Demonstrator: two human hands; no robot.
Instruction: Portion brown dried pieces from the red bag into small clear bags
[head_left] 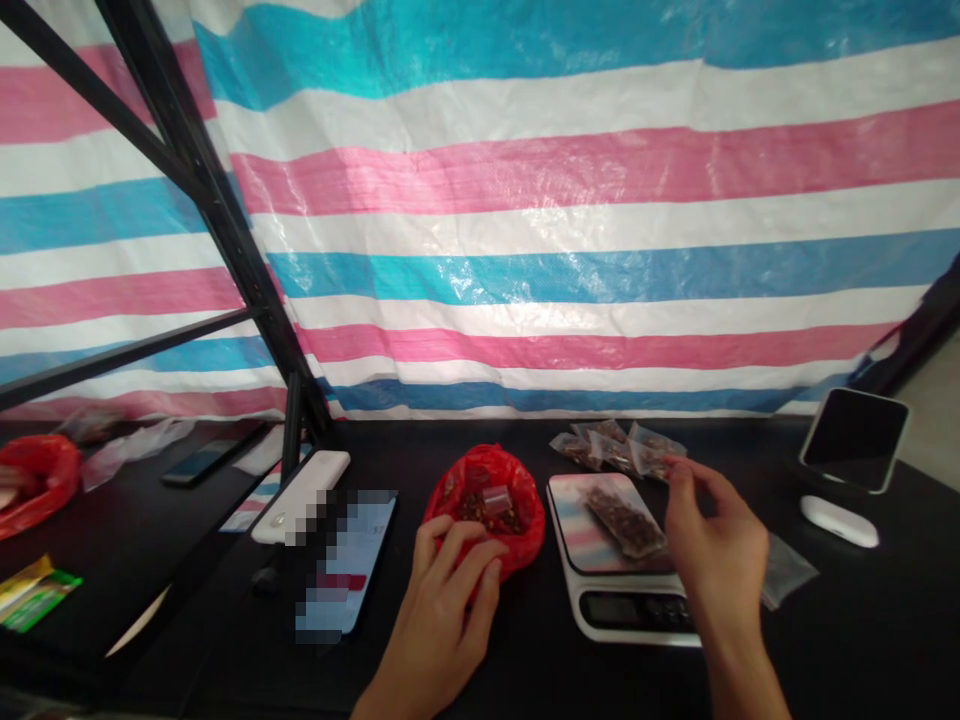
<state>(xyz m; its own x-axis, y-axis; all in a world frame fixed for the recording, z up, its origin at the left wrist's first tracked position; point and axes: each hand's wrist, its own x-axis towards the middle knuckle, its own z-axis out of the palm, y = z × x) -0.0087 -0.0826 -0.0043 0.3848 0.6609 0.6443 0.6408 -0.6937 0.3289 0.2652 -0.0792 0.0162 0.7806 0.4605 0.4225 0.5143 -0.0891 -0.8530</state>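
Observation:
My left hand [454, 590] curls its fingers over the front rim of a red plastic bag [529, 535], which stands open like a bowl. Inside are dark loose bits and a small clear scoop or cup [496, 501]. To the right, a white kitchen scale [592, 625] carries a clear packet filled with brown bits [622, 522]. Behind the scale lies a pile of similar small packets [600, 445]. Thumb and forefinger of my right hand [716, 530] pinch together at the edge of the pile's rightmost packet [656, 448]. This hand hides the scale's right side.
An empty clear bag [786, 572] lies right of the scale, with a white case [838, 522] and a dark-screened device on a stand [855, 440] beyond. Left are a phone [360, 560], a white power bank [304, 495] and a black metal frame [225, 220]. Striped sheeting [570, 180] hangs behind.

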